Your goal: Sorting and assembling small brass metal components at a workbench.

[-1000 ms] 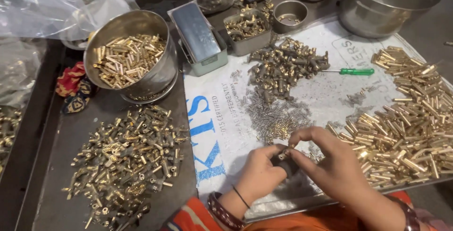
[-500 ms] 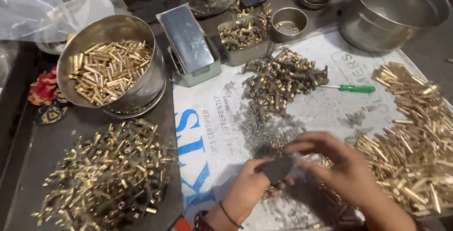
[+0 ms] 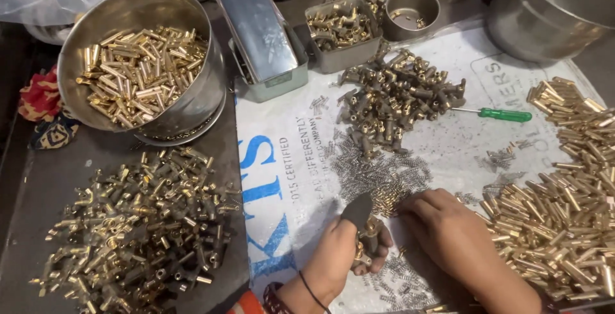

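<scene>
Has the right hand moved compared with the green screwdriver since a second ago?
Yes. The right hand has dropped away from the left hand and its brass part, now lying lower and flatter on the printed sheet, farther below the green screwdriver.

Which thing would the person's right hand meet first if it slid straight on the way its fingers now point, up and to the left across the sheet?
Probably the right hand would first meet the small brass bits and thin steel springs just beyond its fingers; depth is unclear.
</scene>
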